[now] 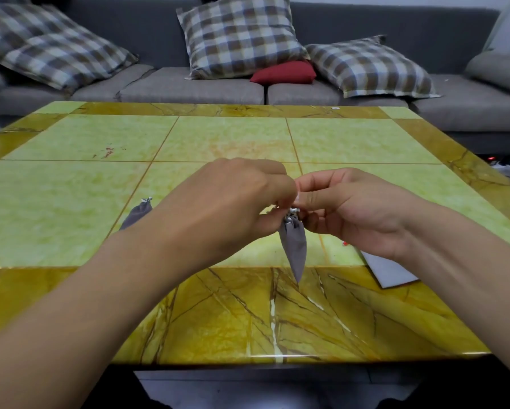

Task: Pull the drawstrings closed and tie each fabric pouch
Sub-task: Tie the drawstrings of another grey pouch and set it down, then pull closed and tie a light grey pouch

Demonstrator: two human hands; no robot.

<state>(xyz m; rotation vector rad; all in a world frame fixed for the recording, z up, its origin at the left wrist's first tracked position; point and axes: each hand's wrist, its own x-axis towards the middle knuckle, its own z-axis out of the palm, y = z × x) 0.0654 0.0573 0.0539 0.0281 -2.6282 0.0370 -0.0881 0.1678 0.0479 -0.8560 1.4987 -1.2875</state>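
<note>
- Grey fabric pouch [293, 246] hangs at the centre of the frame, gathered mouth up, tapering to a point above the table [218, 320]; contents hidden.
- Left hand [233, 202] and right hand [351, 208] both pinch the silvery drawstrings [292, 212] at its neck, fingers curled tight.
- Second grey pouch [137, 215] lies centre-left, mouth cinched, part-hidden by the left arm.
- Glossy green-and-ochre marble-look tabletop; flat grey sheet [386, 270] lower right.

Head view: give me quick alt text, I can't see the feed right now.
Both hands, left and right, pinch the silver drawstring at the gathered neck of a grey pouch hanging above a yellow-green table. A second gathered grey pouch lies behind the left forearm; a flat grey piece lies under the right wrist.
</note>
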